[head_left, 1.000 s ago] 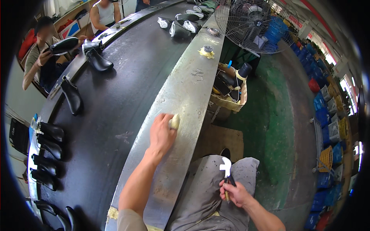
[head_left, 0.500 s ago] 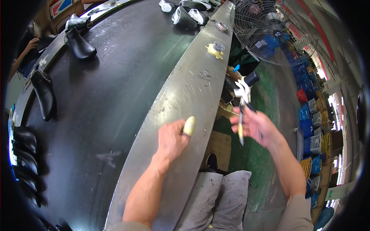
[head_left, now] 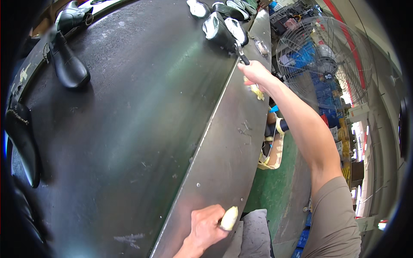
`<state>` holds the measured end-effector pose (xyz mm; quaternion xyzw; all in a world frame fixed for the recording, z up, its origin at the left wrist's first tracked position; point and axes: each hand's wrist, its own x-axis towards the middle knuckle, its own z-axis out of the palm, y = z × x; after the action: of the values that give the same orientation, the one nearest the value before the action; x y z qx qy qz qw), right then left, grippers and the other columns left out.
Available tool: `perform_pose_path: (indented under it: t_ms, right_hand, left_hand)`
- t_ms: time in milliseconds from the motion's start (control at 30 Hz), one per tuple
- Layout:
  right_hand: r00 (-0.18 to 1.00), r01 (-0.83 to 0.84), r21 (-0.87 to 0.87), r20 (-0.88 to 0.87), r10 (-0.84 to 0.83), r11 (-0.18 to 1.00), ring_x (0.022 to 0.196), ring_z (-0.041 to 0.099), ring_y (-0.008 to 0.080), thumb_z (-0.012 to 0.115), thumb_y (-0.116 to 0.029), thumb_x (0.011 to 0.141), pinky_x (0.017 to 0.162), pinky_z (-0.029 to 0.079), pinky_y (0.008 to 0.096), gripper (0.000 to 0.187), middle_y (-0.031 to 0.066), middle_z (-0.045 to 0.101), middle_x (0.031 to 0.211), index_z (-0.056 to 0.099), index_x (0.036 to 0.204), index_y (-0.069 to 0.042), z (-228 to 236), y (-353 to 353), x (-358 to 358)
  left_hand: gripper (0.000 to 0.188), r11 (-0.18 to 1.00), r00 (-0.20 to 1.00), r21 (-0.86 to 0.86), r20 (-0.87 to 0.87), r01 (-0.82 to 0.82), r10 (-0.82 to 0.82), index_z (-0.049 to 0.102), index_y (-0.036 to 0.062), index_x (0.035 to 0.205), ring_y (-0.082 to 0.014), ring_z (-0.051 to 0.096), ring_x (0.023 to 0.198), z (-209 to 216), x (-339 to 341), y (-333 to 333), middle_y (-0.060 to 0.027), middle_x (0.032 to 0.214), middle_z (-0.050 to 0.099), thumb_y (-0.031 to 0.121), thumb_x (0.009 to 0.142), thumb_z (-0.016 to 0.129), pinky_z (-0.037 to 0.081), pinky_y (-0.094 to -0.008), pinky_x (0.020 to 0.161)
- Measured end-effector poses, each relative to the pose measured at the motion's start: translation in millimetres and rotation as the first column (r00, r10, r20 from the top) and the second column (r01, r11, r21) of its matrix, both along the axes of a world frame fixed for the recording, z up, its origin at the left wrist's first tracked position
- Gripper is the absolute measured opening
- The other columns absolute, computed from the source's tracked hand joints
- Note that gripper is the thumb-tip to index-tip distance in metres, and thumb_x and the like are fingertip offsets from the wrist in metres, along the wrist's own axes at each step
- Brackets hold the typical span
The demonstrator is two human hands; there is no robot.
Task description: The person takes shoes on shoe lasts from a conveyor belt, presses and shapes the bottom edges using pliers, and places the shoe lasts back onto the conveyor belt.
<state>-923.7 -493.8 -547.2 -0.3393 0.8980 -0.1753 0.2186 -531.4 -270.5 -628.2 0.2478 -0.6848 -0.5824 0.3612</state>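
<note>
My right hand (head_left: 258, 75) is stretched far ahead and closed on a pair of pincers (head_left: 243, 56) with a dark handle. Their metal head points at the black shoe upper (head_left: 221, 34) with a white lining; whether they touch cannot be made out. Close to my body, my left hand (head_left: 208, 224) is curled into a fist above the metal ledge (head_left: 215, 172). A pale yellow wrap (head_left: 229, 218) covers its thumb, and the inside of the fist is hidden.
More black shoes (head_left: 198, 8) cluster at the far end of the dark belt (head_left: 129, 129). Black shoes (head_left: 71, 66) line its left side. Small nails (head_left: 246, 128) lie on the ledge. A box (head_left: 275, 150) hangs below its right edge, near a large fan (head_left: 325, 64).
My right hand has swung from the right side to far ahead, carrying the pincers toward the shoes. My left hand appears lower in view, still in a fist. The view has shifted.
</note>
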Motion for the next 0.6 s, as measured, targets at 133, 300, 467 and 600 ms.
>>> perform_pose_path:
  t_ms: [133,300,467,600]
  right_hand:
    - [0.919,0.022,0.255,-0.387,0.081,0.967,0.098,0.073,0.0319,0.063,-0.041,0.101,0.091,0.058,0.0442,0.052,0.0194,0.072,0.103,0.065,0.121,0.007,8.8,-40.3,-36.9]
    - [0.806,0.013,0.324,-0.563,0.182,0.946,0.123,0.068,0.0408,0.060,-0.033,0.094,0.105,0.052,0.0476,0.047,0.0255,0.072,0.127,0.074,0.121,0.003,-5.4,-100.9,-67.6]
    - [0.652,0.098,0.297,-0.741,0.164,0.950,0.122,0.068,0.0418,0.062,-0.036,0.093,0.106,0.052,0.0465,0.052,0.0292,0.071,0.127,0.072,0.123,0.006,-21.2,-144.8,-78.2]
    - [0.665,0.163,0.213,-0.745,0.052,0.963,0.132,0.063,0.0420,0.063,-0.028,0.093,0.111,0.049,0.0518,0.049,0.0275,0.064,0.141,0.069,0.133,0.000,-27.0,-168.2,-39.6]
  left_hand:
    - [0.036,0.997,0.997,0.080,-0.078,0.016,-0.009,0.050,0.0064,0.065,-0.0271,0.049,0.048,-1.2,1.7,-13.6,-0.0076,0.059,0.048,0.011,0.081,0.082,0.040,-0.0373,0.046]
    - [0.047,0.977,0.956,0.190,-0.253,-0.099,0.146,0.040,0.0039,0.064,-0.0264,0.036,0.045,23.2,-6.5,-37.5,-0.0098,0.057,0.037,0.006,0.091,0.077,0.030,-0.0404,0.045]
    - [0.049,0.966,0.956,0.249,-0.259,-0.073,0.140,0.039,0.0031,0.063,-0.0288,0.039,0.047,27.5,-5.6,-45.7,-0.0111,0.058,0.038,0.009,0.091,0.079,0.030,-0.0435,0.046]
    - [0.047,0.971,0.984,0.233,-0.156,-0.047,0.085,0.040,0.0049,0.063,-0.0316,0.042,0.049,13.3,-2.6,-34.3,-0.0106,0.059,0.038,0.012,0.089,0.078,0.029,-0.0464,0.050]
